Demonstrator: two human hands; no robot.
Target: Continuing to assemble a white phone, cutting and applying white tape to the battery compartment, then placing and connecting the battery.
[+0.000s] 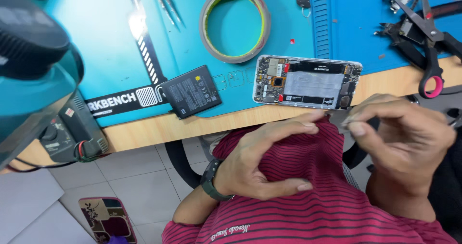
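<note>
My left hand (260, 162), with a dark watch on its wrist, is held in front of my red striped shirt (308, 215), fingers curved and thumb spread apart. Its fingertips reach toward my right hand (402, 138). That hand pinches thumb and forefinger on something small and pale (347, 123); I cannot tell what it is. Just beyond both hands, an opened phone (308, 82) lies with its back cover off and circuit boards showing, at the near edge of the blue work mat (110, 56). A black flat battery (192, 92) lies to its left on the mat.
A roll of tape (236, 22) and tweezers (166, 3) lie farther back. Scissors with pink handles (428, 46) and dark tools sit at the right. A large dark and teal device (33, 56) looms at left above a black box with cables (72, 133). Tiled floor lies below.
</note>
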